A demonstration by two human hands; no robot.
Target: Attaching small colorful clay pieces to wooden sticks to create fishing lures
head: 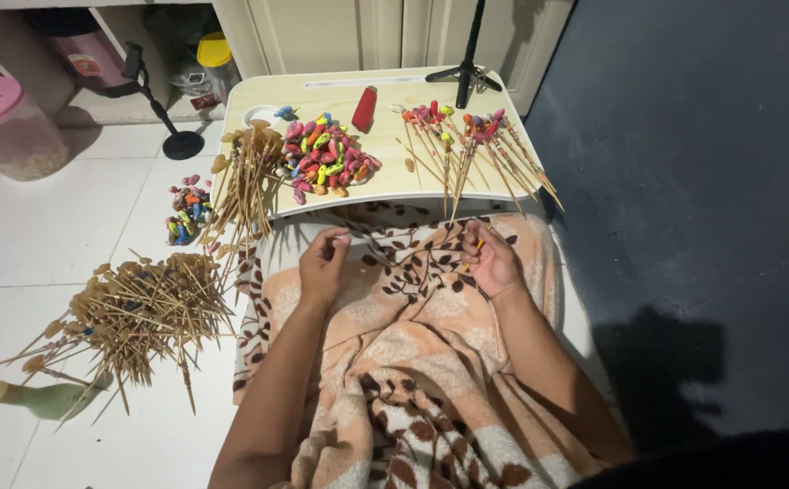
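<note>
Balloons and thin sticks, sorted in heaps around a lap.

Bare wooden sticks (132, 312) bristle at lower left; limp rubber balloons (327, 161) mound glossy on the pale table (385, 186) at upper centre. Left hand (322, 267) curls loosely, fingertips pinched, contents unclear, over the leaf-patterned blanket (413, 362). Right hand (492, 261) pinches a small yellow balloon (480, 244), below the finished balloon sticks (476, 145).

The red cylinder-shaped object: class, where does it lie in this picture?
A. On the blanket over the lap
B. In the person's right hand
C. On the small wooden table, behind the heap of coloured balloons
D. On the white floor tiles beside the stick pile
C. The red cylinder-shaped object lies on the small wooden table, just behind the heap of coloured balloons, away from both hands.
</note>
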